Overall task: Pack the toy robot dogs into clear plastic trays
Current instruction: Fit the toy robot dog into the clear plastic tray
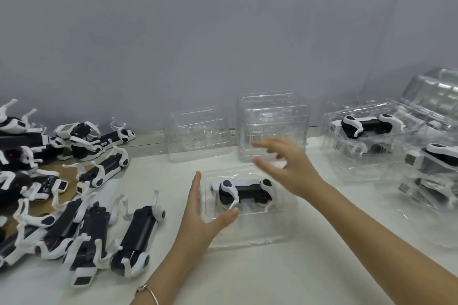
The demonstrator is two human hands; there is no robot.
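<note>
— How do these handle?

— The loose toy robot dogs (74, 208) heaped on my left look like hard plastic. I'd guess they're light, and their thin white legs stick out. I'd take one by the black body, never by a leg, which could snap or snag on a neighbour.

— And your left hand?

— My left hand (205, 210) is flat, fingers straight and together against the left wall of the clear tray (250, 242). The thumb stretches along the tray's near edge and touches it. It pinches nothing; I'd say it only steadies the tray.

— Where's the dog you're packing?

— The toy dog (245, 193) lies folded in the tray's pocket, mid-table (272, 280), between my hands. The tray looks thin and glossy and probably flexes and slides easily. I'd hold it by the rim or walls, with light pressure.

— The right hand?

— My right hand (290, 168) hovers over the tray's far right corner, fingers spread and loosely curved, holding nothing. It's blurred, so I can't tell whether a fingertip grazes the plastic. Behind it stand empty trays (272, 116), and farther right the packed trays (359, 166) sit stacked.
</note>
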